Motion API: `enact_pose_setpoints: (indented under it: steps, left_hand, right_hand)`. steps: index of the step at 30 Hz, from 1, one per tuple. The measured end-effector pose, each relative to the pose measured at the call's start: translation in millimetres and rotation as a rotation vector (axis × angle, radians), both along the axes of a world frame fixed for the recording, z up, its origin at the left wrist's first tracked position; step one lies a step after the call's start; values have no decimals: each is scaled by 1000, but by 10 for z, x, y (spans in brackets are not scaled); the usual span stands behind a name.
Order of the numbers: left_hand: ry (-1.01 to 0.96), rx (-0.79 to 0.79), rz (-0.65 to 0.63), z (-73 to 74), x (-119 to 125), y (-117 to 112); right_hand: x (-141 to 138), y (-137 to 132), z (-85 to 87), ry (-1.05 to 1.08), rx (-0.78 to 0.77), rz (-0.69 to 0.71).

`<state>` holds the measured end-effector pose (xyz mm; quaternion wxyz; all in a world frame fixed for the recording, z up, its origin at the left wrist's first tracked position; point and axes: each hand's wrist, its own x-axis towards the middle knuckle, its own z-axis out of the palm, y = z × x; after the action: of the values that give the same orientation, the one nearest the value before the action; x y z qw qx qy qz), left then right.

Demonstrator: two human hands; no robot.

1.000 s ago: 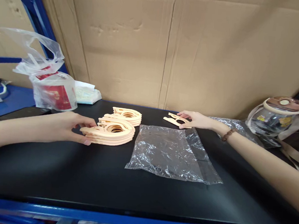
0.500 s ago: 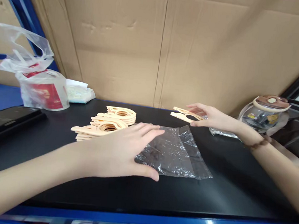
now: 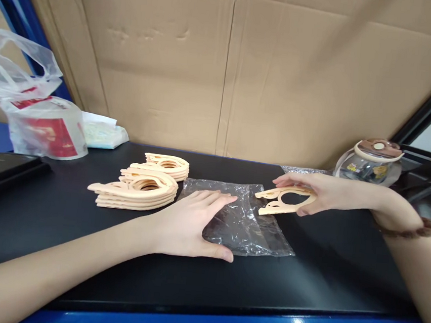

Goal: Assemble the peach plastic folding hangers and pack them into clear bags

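My right hand (image 3: 312, 190) grips a beige folding hanger (image 3: 284, 201) by its rounded end, fingers above and thumb below. The hanger's two narrow arms point left, over the right part of a clear plastic bag (image 3: 249, 231). Lying flat on the bag's left part, my left hand (image 3: 194, 225) has its fingers stretched out and its thumb apart, with nothing gripped. Left of that hand, more beige folding hangers (image 3: 136, 194) are stacked in overlapping piles on the black tabletop (image 3: 143, 276).
On the left are a black phone-like device (image 3: 1, 174), a white-and-red tub in a plastic carrier bag (image 3: 46, 130) and a soft white packet (image 3: 104, 133). A clear drinking bottle (image 3: 371, 161) lies at the right, near more clear plastic (image 3: 302, 170). Cardboard (image 3: 163, 75) walls the back.
My right hand has brought the folding hanger nearer to me and over the bag's right side. My left hand stays spread on the bag. The view has shifted slightly to the right.
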<state>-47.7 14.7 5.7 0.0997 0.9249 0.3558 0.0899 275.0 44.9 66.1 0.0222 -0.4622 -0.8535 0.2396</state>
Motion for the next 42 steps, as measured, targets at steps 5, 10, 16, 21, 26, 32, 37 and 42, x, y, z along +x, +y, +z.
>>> enact_pose_setpoints:
  steps: [5, 10, 16, 21, 26, 32, 37, 42]
  left_hand:
    - [-49, -12, 19, -4, 37, -7]
    - [-86, -27, 31, -7, 55, -2]
    - [-131, -13, 29, 16, 30, -15]
    - [-149, -85, -33, 32, 22, -5]
    - [-164, -110, -116, -3, 5, 51]
    - [-138, -119, -143, -20, 25, 63]
    - [-94, -83, -196, -22, 53, 51]
    - [-58, -48, -165, -28, 47, 40]
  right_hand:
    - [-200, -63, -17, 16, 24, -13]
    - [-303, -43, -130, 61, 91, 5]
    - [-254, 2, -213, 103, 126, 22]
    - [-112, 67, -228, 84, 195, -9]
    - [-158, 54, -178, 66, 190, -52]
    - [-386, 2, -218, 112, 127, 44]
    - [-369, 80, -318, 63, 297, -10]
    - [-236, 101, -260, -49, 188, -20]
